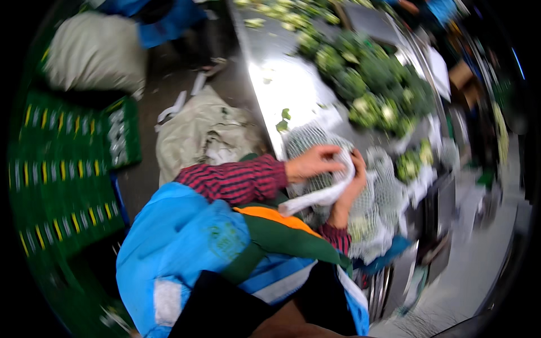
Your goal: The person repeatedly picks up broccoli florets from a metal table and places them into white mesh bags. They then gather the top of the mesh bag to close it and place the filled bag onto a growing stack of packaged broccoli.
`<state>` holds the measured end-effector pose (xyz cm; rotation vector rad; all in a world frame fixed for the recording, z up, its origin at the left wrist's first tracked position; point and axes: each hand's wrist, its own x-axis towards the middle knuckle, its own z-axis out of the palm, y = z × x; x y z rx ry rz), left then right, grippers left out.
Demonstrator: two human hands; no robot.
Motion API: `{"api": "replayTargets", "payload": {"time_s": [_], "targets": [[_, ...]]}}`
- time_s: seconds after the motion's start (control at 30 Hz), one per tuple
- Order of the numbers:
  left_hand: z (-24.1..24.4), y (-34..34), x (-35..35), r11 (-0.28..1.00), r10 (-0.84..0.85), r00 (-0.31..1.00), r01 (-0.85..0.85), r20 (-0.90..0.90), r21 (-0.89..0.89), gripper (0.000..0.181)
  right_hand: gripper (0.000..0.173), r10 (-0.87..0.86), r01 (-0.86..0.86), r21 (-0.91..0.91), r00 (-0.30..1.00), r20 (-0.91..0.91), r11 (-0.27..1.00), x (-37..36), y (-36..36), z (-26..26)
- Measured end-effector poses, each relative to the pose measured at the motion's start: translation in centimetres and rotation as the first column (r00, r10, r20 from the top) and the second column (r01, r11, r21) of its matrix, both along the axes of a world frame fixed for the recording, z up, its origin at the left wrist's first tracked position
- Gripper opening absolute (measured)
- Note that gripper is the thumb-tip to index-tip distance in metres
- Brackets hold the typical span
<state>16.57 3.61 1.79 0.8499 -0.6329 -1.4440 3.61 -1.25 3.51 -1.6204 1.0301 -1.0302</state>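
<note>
Both of my hands are on a white foam net sleeve (334, 192) over the near edge of the steel table. My left hand (315, 162) pinches its upper edge with thumb and fingers, and my right hand (354, 179) curls around its right side. A pale rolled end points down towards my body. Beneath and beside my hands lie green heads wrapped in foam netting (306, 137); motion blur hides their detail. Farther up the table is a pile of trimmed broccoli-like heads (372, 80) with cut stems and leaf stubs. Two bare heads (410, 164) sit to the right.
The steel table (264, 53) carries leaf scraps (284, 120). Stacked green crates (63, 148) stand at left, below a full pale sack (95, 53). An open woven sack (203, 126) lies on the floor beside the table. A person in blue (169, 25) is at upper left.
</note>
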Motion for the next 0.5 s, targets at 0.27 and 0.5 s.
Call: {"api": "replayTargets", "payload": {"time_s": [0.27, 0.5], "targets": [[-2.6, -0.3, -0.9, 1.000, -0.018, 0.925, 0.014, -0.378, -0.015, 0.025, 0.024, -0.452, -0.254, 0.643, 0.529, 0.718, 0.723, -2.4, -0.3, -0.7], [-0.8, -3.0, 3.9, 0.837, -0.291, 0.570, 0.541, -0.768, 0.084, 0.028, 0.032, -0.173, -0.377, 0.839, 0.866, 0.470, 0.391, -2.8, 2.5, 1.0]]}}
